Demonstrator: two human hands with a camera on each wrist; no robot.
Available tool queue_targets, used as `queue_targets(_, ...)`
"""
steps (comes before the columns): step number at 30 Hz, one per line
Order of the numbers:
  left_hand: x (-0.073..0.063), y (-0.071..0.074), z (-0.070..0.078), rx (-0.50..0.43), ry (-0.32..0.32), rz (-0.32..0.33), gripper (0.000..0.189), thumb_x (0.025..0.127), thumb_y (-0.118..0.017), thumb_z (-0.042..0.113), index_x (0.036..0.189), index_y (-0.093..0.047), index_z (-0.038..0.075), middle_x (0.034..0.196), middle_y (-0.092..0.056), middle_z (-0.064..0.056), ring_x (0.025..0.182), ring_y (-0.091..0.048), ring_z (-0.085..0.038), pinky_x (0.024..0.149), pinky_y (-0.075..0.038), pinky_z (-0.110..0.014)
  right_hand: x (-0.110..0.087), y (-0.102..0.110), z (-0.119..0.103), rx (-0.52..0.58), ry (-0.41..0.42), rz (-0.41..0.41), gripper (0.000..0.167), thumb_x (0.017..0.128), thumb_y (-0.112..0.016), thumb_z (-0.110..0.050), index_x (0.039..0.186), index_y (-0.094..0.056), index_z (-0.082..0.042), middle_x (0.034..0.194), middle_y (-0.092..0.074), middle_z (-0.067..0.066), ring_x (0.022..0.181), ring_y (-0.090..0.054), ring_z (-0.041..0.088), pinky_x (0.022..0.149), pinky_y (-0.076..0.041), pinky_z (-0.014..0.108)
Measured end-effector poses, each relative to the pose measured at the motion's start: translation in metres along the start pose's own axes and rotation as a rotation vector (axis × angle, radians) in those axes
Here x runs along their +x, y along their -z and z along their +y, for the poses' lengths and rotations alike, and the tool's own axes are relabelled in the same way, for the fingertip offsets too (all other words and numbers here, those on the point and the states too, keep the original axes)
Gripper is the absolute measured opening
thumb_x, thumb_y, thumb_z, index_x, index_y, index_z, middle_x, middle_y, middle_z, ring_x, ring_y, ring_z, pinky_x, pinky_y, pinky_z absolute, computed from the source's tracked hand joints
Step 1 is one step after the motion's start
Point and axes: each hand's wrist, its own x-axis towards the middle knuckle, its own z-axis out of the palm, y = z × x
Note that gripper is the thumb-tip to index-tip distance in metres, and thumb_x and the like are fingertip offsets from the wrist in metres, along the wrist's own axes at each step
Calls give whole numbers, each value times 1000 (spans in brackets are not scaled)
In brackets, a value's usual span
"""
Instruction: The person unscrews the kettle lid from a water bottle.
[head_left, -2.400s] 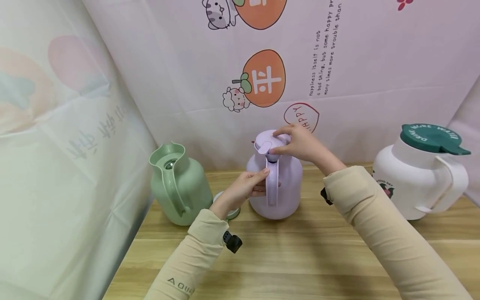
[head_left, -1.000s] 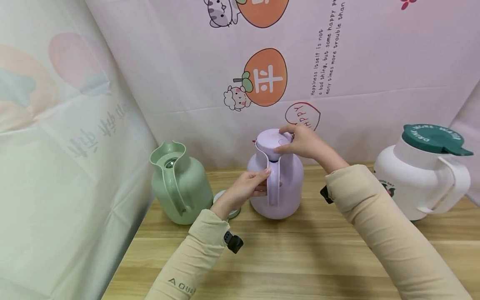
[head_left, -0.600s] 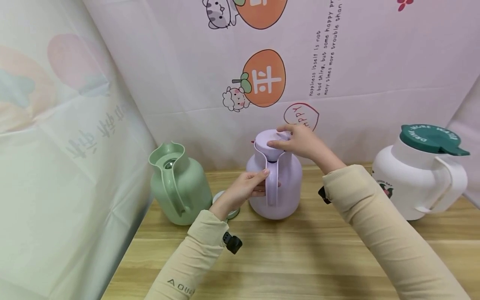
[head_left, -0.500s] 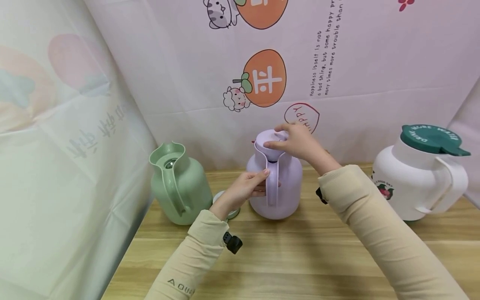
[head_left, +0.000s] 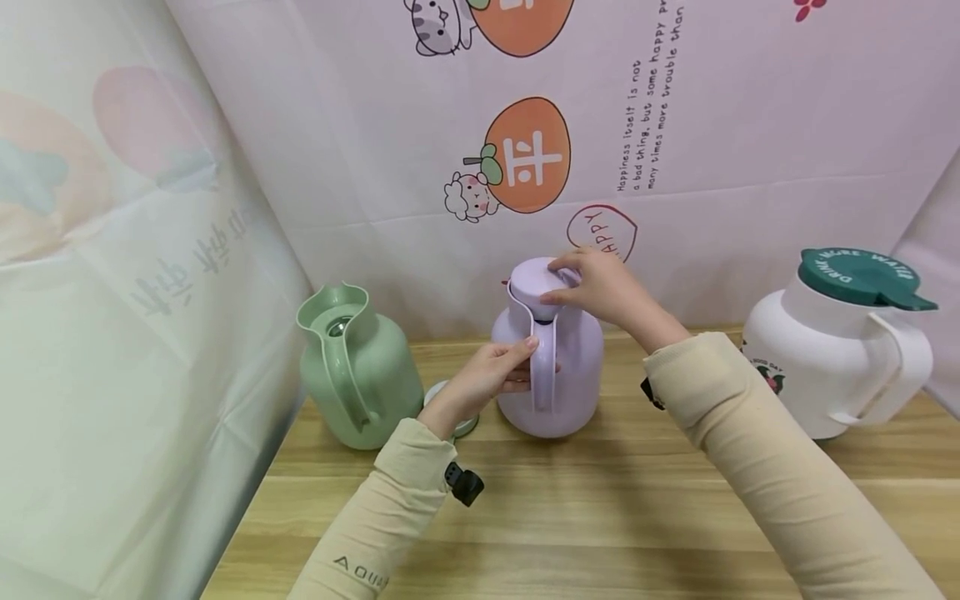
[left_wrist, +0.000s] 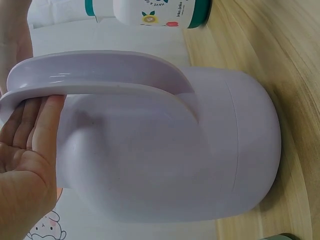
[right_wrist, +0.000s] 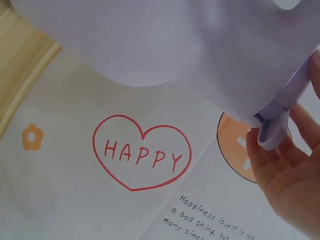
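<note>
A lilac thermos jug (head_left: 579, 375) stands upright on the table, its handle (head_left: 543, 375) facing me. My left hand (head_left: 487, 371) holds that handle, thumb on its near side and fingers passing through behind it; in the left wrist view these fingers (left_wrist: 37, 122) lie under the handle. On the jug's mouth sits a round lilac lid (head_left: 534, 283). My right hand (head_left: 606, 287) grips the lid's right side, thumb and fingers spread around its edge. A lid tab (right_wrist: 274, 131) shows beside my right fingers in the right wrist view.
To the left stands a green jug (head_left: 375, 375) with its mouth uncovered. A round white-and-green lid (head_left: 467, 427) lies between the jugs, partly behind my left wrist. At the right is a white jug (head_left: 817, 358) with a dark green lid (head_left: 858, 277). A printed cloth (head_left: 375, 150) hangs behind.
The lilac lid has turned: its tab, earlier at the front above the handle, is now at the right side by my right hand. Right fingers shifted on the lid; the left hand stayed put.
</note>
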Motion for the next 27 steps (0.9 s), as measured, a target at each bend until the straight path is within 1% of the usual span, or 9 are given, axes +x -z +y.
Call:
queue_targets(4, 1, 0, 1, -3, 9, 3, 48, 104, -38, 32, 130, -53, -6, 131, -57, -24, 125, -54, -32, 103, -48, -38, -2, 5, 5, 2, 46, -19, 44, 83, -73, -19, 122, -62, 0, 131, -58, 22, 128, -48, 40, 109, -37, 53)
queue_targets(8, 0, 1, 0, 3, 2, 1, 48, 104, -38, 31, 131, -51, -6, 131, -56, -25, 125, -54, -32, 103, -48, -38, -5, 9, 6, 7, 77, -32, 39, 85, -70, -14, 121, -63, 0, 131, -58, 22, 130, -46, 40, 111, -34, 54)
queue_targets(12, 0, 0, 0, 7, 1, 7, 48, 104, -38, 30, 131, -51, -7, 130, -57, -26, 125, -55, -32, 103, -48, -39, -6, 8, 4, 33, 49, -23, 45, 88, -68, -22, 126, -60, 0, 135, -55, 22, 132, -44, 39, 111, -34, 54)
queue_targets(16, -1, -1, 0, 6, 8, 13, 48, 104, -38, 31, 131, -52, -6, 130, -57, -25, 125, -55, -32, 103, -48, -39, -2, 1, 0, 28, 55, -13, 56, 86, -71, -31, 129, -56, 2, 135, -54, 22, 129, -46, 38, 109, -36, 53)
queue_targets(21, -1, -1, 0, 0, 6, 15, 48, 104, -39, 31, 131, -52, -6, 131, -56, -25, 125, -54, -32, 103, -48, -39, 0, -8, -4, -24, 55, -7, 59, 82, -75, -32, 128, -57, 2, 137, -49, 23, 128, -44, 40, 109, -36, 54)
queue_targets(25, -1, -1, 0, 0, 5, 13, 49, 104, -38, 31, 132, -52, -6, 131, -56, -25, 126, -54, -32, 103, -48, -39, -1, -10, -5, -24, 35, 31, 58, 81, -76, -31, 125, -59, 3, 136, -49, 26, 126, -44, 41, 107, -38, 54)
queue_targets(27, -1, -1, 0, -4, 9, 15, 48, 104, -38, 31, 132, -52, -6, 131, -56, -25, 126, -54, -32, 103, -47, -39, -3, -9, -6, -25, 10, 51, 59, 79, -77, -32, 124, -60, 3, 135, -48, 28, 127, -42, 43, 107, -38, 55)
